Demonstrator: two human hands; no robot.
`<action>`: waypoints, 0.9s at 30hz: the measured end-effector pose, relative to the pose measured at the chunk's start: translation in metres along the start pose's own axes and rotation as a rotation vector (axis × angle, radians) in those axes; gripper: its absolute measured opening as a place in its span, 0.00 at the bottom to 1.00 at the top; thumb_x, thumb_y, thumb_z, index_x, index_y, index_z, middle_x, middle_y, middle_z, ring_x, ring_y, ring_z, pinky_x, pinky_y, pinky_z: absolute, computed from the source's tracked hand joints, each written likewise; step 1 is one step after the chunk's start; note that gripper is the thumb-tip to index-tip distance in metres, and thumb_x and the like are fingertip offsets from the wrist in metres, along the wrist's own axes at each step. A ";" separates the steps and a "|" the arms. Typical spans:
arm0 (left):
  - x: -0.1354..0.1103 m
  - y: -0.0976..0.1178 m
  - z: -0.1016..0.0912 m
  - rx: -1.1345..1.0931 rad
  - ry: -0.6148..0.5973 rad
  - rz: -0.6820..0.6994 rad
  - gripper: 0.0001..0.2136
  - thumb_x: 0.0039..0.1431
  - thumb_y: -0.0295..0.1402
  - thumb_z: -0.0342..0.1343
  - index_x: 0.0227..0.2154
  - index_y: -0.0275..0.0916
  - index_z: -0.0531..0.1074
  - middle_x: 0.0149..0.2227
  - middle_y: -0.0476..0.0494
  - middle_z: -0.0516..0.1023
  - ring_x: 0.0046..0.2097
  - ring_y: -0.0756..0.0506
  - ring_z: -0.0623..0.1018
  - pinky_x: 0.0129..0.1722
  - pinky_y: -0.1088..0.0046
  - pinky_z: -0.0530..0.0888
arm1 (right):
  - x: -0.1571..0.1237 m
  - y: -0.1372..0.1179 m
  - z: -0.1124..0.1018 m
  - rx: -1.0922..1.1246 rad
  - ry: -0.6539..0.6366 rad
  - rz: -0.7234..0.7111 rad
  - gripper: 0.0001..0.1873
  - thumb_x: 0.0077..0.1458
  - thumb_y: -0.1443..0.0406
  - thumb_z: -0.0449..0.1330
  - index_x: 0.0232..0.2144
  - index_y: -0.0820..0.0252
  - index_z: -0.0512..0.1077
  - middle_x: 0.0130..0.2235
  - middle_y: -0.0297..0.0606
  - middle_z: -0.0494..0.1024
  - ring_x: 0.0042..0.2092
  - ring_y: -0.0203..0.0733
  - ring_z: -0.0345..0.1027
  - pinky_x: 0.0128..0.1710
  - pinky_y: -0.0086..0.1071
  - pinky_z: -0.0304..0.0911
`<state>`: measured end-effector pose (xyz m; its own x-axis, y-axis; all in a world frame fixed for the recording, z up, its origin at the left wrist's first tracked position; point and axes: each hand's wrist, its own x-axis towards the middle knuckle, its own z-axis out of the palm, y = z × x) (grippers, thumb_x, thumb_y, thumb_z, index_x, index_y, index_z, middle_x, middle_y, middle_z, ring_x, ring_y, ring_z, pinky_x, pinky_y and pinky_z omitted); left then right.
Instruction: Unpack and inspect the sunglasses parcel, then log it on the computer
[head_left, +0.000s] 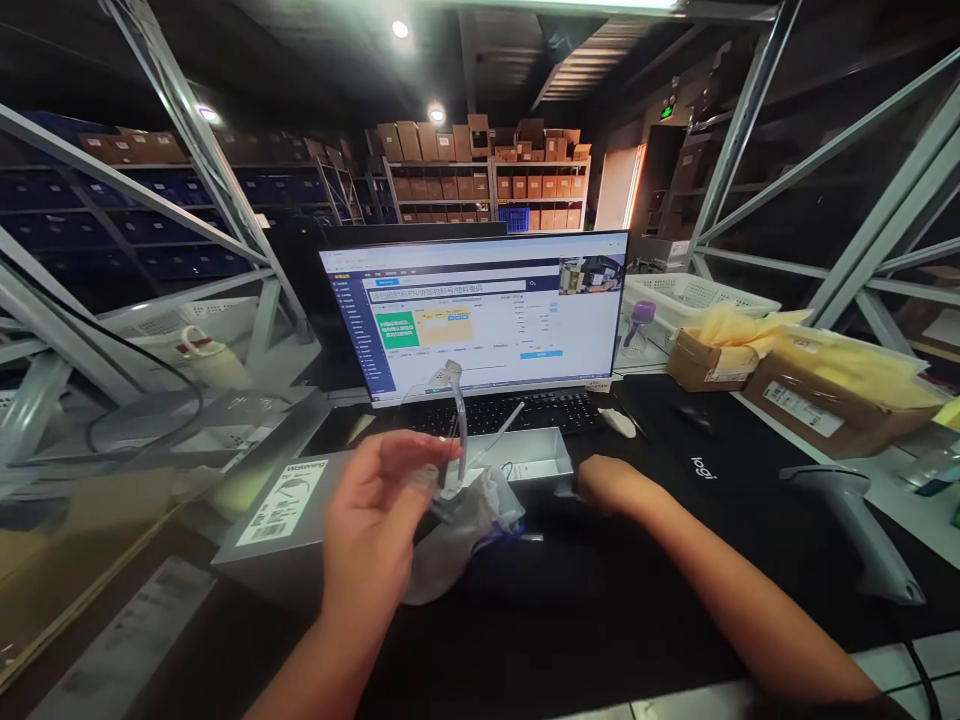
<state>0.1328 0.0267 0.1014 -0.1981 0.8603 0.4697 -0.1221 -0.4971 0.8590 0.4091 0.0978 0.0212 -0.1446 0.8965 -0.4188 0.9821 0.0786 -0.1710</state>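
Observation:
My left hand (379, 500) is closed around a translucent curved piece (460, 425) that looks partly covered in clear plastic and stands up above the fingers. Just below it hangs a grey drawstring pouch (446, 555) with a blue cord (506, 537); whether the hand also grips the pouch I cannot tell. Behind lies an open light-grey box (551, 455), with a thin white stick (506, 428) across it. My right hand (611, 485) is curled near the box's right front corner, its fingertips hidden. A grey labelled box (281, 510) sits to the left of my left hand.
A monitor (480, 310) and black keyboard (559, 412) stand at the back of the black mat (600, 620). At right are a barcode scanner (855, 530), a mouse (696, 418) and cardboard boxes (817, 395) with yellow envelopes. An open carton (82, 560) stands at left.

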 end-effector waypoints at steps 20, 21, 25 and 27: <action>-0.001 -0.007 0.002 0.008 -0.173 -0.064 0.08 0.59 0.29 0.62 0.42 0.41 0.77 0.44 0.45 0.83 0.48 0.45 0.82 0.54 0.68 0.77 | -0.085 0.005 -0.053 0.800 0.679 -0.429 0.21 0.58 0.50 0.63 0.45 0.58 0.78 0.40 0.41 0.82 0.31 0.37 0.73 0.29 0.32 0.67; -0.002 -0.008 0.004 0.016 -0.201 -0.067 0.08 0.59 0.30 0.62 0.42 0.41 0.77 0.44 0.45 0.83 0.49 0.45 0.82 0.54 0.67 0.77 | -0.092 -0.008 -0.055 0.853 0.702 -0.496 0.21 0.58 0.51 0.63 0.48 0.57 0.77 0.43 0.43 0.82 0.32 0.37 0.73 0.28 0.31 0.67; -0.006 -0.007 0.008 0.104 -0.301 -0.021 0.10 0.60 0.29 0.61 0.44 0.43 0.78 0.48 0.44 0.82 0.51 0.43 0.81 0.55 0.66 0.78 | -0.102 -0.052 -0.059 0.940 0.666 -0.709 0.29 0.57 0.57 0.66 0.61 0.51 0.68 0.56 0.45 0.76 0.34 0.33 0.73 0.29 0.29 0.68; -0.009 -0.004 0.008 0.207 -0.345 0.073 0.12 0.60 0.28 0.60 0.46 0.45 0.79 0.51 0.43 0.81 0.53 0.42 0.80 0.56 0.64 0.77 | -0.095 -0.063 -0.059 1.012 0.534 -0.801 0.35 0.57 0.58 0.66 0.64 0.50 0.63 0.55 0.44 0.76 0.31 0.31 0.72 0.28 0.29 0.68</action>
<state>0.1430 0.0224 0.0954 0.1432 0.8286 0.5413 0.0857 -0.5552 0.8273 0.3677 0.0339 0.1246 -0.3309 0.8318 0.4457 0.1101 0.5031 -0.8572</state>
